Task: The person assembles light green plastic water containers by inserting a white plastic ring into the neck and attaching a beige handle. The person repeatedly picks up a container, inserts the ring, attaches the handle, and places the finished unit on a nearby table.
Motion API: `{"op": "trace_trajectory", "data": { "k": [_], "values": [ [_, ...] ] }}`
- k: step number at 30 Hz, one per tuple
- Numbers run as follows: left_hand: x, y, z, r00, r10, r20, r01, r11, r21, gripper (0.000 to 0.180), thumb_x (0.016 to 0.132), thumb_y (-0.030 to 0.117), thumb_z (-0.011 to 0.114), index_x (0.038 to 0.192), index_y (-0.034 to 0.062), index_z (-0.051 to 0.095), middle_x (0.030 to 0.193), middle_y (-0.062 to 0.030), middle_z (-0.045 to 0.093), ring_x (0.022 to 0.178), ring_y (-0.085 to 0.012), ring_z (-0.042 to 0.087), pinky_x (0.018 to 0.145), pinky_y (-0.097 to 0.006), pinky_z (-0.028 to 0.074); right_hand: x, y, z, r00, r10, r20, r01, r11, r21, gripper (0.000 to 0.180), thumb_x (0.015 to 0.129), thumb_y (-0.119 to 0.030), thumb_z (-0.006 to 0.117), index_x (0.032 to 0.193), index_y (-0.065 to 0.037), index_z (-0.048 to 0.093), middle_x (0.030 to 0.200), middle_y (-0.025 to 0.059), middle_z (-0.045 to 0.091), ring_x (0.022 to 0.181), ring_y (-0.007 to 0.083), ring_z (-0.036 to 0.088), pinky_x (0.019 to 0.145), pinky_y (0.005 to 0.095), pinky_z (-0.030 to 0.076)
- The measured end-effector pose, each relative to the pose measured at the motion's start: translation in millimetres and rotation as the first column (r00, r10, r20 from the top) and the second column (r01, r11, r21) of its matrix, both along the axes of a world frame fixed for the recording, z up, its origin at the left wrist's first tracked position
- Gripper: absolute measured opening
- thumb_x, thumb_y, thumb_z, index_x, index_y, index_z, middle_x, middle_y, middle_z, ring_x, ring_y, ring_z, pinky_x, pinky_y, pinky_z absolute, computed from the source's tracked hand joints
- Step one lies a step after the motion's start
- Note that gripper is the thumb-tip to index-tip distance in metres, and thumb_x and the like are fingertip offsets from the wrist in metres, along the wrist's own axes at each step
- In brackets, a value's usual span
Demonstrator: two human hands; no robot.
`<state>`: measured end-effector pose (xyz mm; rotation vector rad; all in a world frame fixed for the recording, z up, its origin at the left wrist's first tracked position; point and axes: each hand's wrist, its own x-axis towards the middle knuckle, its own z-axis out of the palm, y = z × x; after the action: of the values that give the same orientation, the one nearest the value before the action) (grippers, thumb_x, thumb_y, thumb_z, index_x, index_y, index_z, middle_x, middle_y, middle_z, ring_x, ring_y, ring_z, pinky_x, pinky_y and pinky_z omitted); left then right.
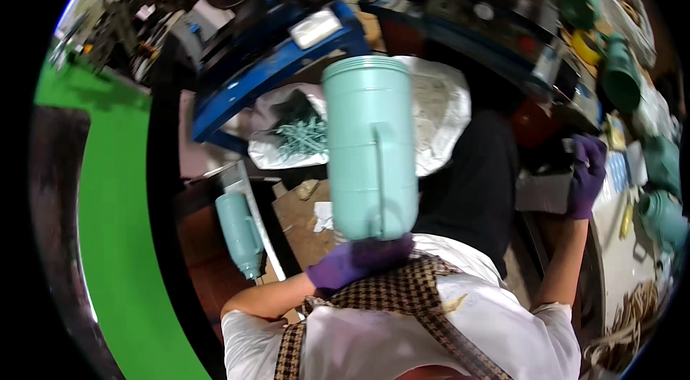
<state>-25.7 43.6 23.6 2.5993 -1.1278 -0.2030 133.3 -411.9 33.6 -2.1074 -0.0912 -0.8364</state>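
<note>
A pale green jug (352, 157) is being held up before the person's chest, its threaded rim pointing away and its handle (386, 186) facing the camera. By the look of it, a handling step is being carried out, with the jug being steadied on one side while something is being sought on the other; a firm hold at the base is being called for. The rounded end is being cradled by the left hand (359, 259) (its fingers are being hidden, so their spread cannot be told). The right hand (588, 175) is being held well apart, beside the right-hand bench (609, 247), its fingers bent; whether anything is being gripped cannot be told. Beyond the jug, green strips (305, 137) are being contained by a white bag (269, 157).
</note>
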Motion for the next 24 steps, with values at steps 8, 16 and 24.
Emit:
{"op": "trace_trajectory", "data": {
  "k": [8, 16, 24],
  "values": [
    [11, -19, -6, 0.458, -0.509, 0.729, -0.068, 0.798, 0.599, 0.039, 0.098, 0.019, 0.042, 0.135, 0.0061, 0.050, 0.137, -0.0108, 0.051, 0.132, -0.0201, 0.046, 0.114, -0.033, 0.036, 83, 250, 82, 0.478, 0.844, -0.241, -0.787, 0.534, 0.308, 0.016, 0.086, -0.017, 0.074, 0.083, -0.001, 0.069, 0.080, 0.0036, 0.054, 0.081, 0.0139, 0.052, 0.073, 0.0305, 0.043],
    [12, -11, 20, 0.510, -0.571, 0.643, -0.047, 0.728, 0.684, 0.033, 0.099, 0.014, 0.045, 0.129, 0.0033, 0.051, 0.124, -0.0072, 0.057, 0.118, -0.0157, 0.055, 0.103, -0.031, 0.044, 88, 288, 69, 0.445, 0.841, -0.307, -0.762, 0.536, 0.363, 0.022, 0.086, -0.016, 0.077, 0.076, 0.001, 0.066, 0.071, 0.0019, 0.058, 0.067, 0.0093, 0.051, 0.063, 0.0282, 0.042],
    [7, -3, 19, 0.970, -0.015, -0.243, -0.063, 0.949, -0.310, 0.039, 0.099, 0.014, 0.056, 0.135, -0.0008, 0.052, 0.121, -0.0164, 0.066, 0.109, -0.0268, 0.066, 0.092, -0.041, 0.054, 82, 293, 64, 0.605, 0.739, -0.297, -0.709, 0.669, 0.222, 0.024, 0.080, -0.019, 0.080, 0.088, -0.004, 0.063, 0.088, 0.0047, 0.064, 0.083, 0.0139, 0.057, 0.074, 0.0309, 0.045]
  ]
}}
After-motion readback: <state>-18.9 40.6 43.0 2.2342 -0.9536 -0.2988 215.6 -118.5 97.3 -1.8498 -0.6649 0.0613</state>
